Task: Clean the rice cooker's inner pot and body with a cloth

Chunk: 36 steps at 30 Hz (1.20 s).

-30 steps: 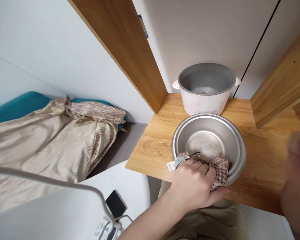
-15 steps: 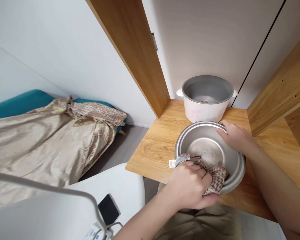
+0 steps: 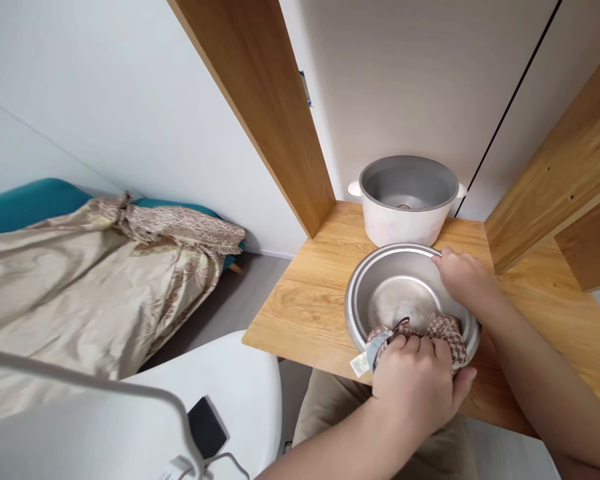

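A round grey metal pot (image 3: 400, 293), the inner kind from a rice cooker, lies tilted toward me over the wooden shelf. My right hand (image 3: 463, 277) grips its far right rim, with the fingertips over the edge. A brown-and-white patterned cloth (image 3: 447, 332) with a white tag is bunched in my left hand (image 3: 413, 373), whose fingers are wrapped round it. The cloth presses against the near inner wall of the pot. Behind the pot stands the white rice cooker body (image 3: 403, 223), without a lid, its grey inside showing.
The wooden shelf (image 3: 300, 300) has an upright post (image 3: 260, 100) at its left and wooden boards at its right. A white table (image 3: 250, 373) with a dark phone-like device (image 3: 207, 427) and a cable is at lower left. Further left is a cloth-covered sofa (image 3: 105, 280).
My left hand has slid the cloth to the right and nearer to me along the pot's near side. My right hand stays on the rim, and the view has shifted slightly.
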{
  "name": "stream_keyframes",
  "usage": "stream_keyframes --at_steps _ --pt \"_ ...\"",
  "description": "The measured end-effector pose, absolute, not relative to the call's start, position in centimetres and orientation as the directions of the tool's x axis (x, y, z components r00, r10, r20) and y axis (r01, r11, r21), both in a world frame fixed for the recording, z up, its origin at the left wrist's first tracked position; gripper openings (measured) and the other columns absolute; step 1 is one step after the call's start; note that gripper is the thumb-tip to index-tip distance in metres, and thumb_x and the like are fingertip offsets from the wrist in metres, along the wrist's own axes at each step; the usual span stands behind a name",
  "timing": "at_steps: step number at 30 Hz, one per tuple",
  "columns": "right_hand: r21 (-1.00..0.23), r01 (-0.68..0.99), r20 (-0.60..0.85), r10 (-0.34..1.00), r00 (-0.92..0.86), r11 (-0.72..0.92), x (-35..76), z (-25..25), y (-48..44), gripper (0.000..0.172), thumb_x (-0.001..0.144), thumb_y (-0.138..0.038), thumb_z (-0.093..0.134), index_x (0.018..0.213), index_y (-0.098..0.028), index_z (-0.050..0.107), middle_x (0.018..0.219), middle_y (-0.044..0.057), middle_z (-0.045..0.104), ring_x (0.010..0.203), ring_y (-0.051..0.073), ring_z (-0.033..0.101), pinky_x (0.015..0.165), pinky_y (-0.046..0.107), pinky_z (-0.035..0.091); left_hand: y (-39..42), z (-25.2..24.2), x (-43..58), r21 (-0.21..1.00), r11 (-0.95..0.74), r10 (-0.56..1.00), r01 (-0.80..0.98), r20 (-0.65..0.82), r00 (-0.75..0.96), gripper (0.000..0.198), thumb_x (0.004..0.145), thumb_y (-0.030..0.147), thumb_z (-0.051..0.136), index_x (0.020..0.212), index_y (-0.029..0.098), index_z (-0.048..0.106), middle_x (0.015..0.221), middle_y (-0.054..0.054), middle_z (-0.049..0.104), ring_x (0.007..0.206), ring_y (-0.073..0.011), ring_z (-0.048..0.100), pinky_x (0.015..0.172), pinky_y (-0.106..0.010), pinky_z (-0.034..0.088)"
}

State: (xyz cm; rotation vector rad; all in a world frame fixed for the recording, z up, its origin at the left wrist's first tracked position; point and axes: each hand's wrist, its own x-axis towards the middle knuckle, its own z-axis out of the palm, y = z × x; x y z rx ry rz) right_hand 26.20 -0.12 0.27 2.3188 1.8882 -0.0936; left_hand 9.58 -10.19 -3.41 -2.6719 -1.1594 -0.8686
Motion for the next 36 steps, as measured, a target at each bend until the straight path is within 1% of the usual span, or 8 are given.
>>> stream_keyframes --at_steps 4,13,17,21,25,29,33,36 --pt "0.122 0.981 -0.13 0.978 0.166 -0.15 26.2 0.1 -0.3 0.036 0.112 -0.035 0.029 0.119 -0.013 0.056 0.101 0.019 0.075 0.097 0.032 0.073 0.077 0.037 0.048 -10.0 -3.4 8.7 0.129 -0.743 0.613 0.657 0.526 0.59 0.042 0.08 0.06 0.073 0.071 0.021 0.06 0.061 0.0 0.062 0.055 -0.0196 0.062 0.055 -0.036 0.044" --pt "0.158 0.98 -0.118 0.984 0.136 -0.117 26.2 0.2 -0.5 0.036 0.111 -0.035 0.028 0.118 -0.013 0.055 0.099 0.019 0.074 0.094 0.032 0.074 0.076 0.037 0.05 -7.6 -2.1 4.8 0.08 -0.862 0.493 0.5 0.363 0.791 0.045 0.083 0.066 0.068 0.075 0.021 0.061 0.065 -0.001 0.067 0.06 -0.0204 0.066 0.059 -0.035 0.045" --pt "0.167 0.979 -0.113 0.984 0.138 -0.118 26.3 0.0 -0.3 0.038 0.111 -0.039 0.028 0.118 -0.013 0.056 0.096 0.019 0.074 0.093 0.033 0.074 0.074 0.037 0.051 -8.3 -1.7 5.8 0.108 -0.825 0.555 0.555 0.348 0.756 0.044 0.08 0.064 0.071 0.074 0.021 0.062 0.064 -0.002 0.067 0.059 -0.0222 0.067 0.06 -0.036 0.048" --pt "0.168 0.977 -0.141 0.977 0.159 -0.135 26.2 0.0 -0.2 0.041 0.11 -0.043 0.028 0.12 -0.015 0.056 0.096 0.018 0.075 0.093 0.031 0.075 0.075 0.035 0.051 -9.0 -1.3 6.9 0.126 -0.797 0.593 0.591 0.351 0.725 0.049 0.076 0.067 0.074 0.074 0.02 0.063 0.064 -0.004 0.068 0.056 -0.0231 0.066 0.056 -0.036 0.048" --pt "0.159 0.972 -0.105 0.976 0.19 -0.172 25.9 0.2 -0.5 0.04 0.111 -0.04 0.028 0.119 -0.014 0.058 0.096 0.02 0.075 0.093 0.031 0.075 0.074 0.035 0.052 -9.2 -1.4 8.3 0.138 -0.773 0.625 0.619 0.33 0.707 0.05 0.078 0.067 0.074 0.073 0.019 0.063 0.062 -0.005 0.069 0.054 -0.0233 0.066 0.055 -0.035 0.048" --pt "0.136 0.969 -0.102 0.97 0.222 -0.207 25.8 0.4 -0.6 0.038 0.11 -0.037 0.03 0.118 -0.013 0.059 0.097 0.021 0.075 0.093 0.032 0.075 0.073 0.036 0.052 -9.8 -2.5 10.3 0.126 -0.716 0.667 0.686 0.41 0.622 0.049 0.079 0.064 0.073 0.073 0.017 0.062 0.058 -0.006 0.065 0.051 -0.0228 0.063 0.052 -0.035 0.046" --pt "0.135 0.977 -0.131 0.975 0.181 -0.163 26.0 0.5 -0.3 0.039 0.11 -0.038 0.031 0.12 -0.012 0.058 0.098 0.021 0.075 0.096 0.032 0.075 0.074 0.035 0.05 -10.5 -3.3 10.9 0.106 -0.71 0.649 0.696 0.48 0.59 0.047 0.079 0.062 0.074 0.072 0.018 0.059 0.057 -0.004 0.062 0.051 -0.0217 0.061 0.052 -0.035 0.044" --pt "0.131 0.982 -0.139 0.979 0.152 -0.134 26.2 0.6 -0.2 0.037 0.111 -0.037 0.031 0.118 -0.012 0.057 0.097 0.02 0.075 0.095 0.032 0.074 0.075 0.035 0.05 -10.3 -3.0 9.7 0.101 -0.749 0.621 0.655 0.45 0.641 0.047 0.081 0.063 0.073 0.072 0.02 0.057 0.06 -0.003 0.063 0.053 -0.0211 0.062 0.053 -0.034 0.044"
